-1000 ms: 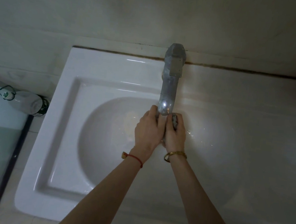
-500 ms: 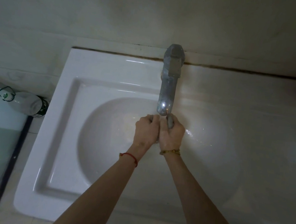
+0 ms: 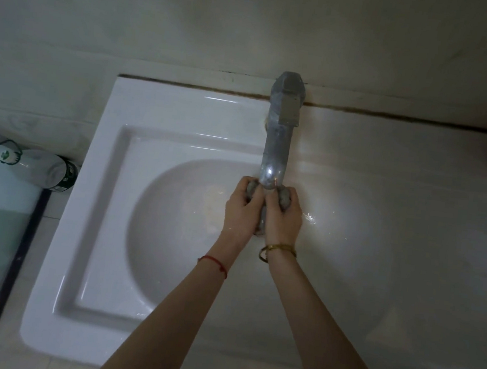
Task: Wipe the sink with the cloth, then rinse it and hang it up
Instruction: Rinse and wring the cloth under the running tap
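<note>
Both hands, our left hand (image 3: 243,206) and right hand (image 3: 282,218), are clamping together on the grey cloth (image 3: 285,199) right under the faucet spout (image 3: 272,169) over the sink (image 3: 167,266), so we're rinsing, and next we're probably wringing it out before hanging.

We see a glossy white ceramic sink (image 3: 109,188) and a dull, water-spotted metal tap (image 3: 276,145) just beyond our fingers (image 3: 249,185), which press a grey, nubbly wet cloth (image 3: 285,199) between them.
</note>
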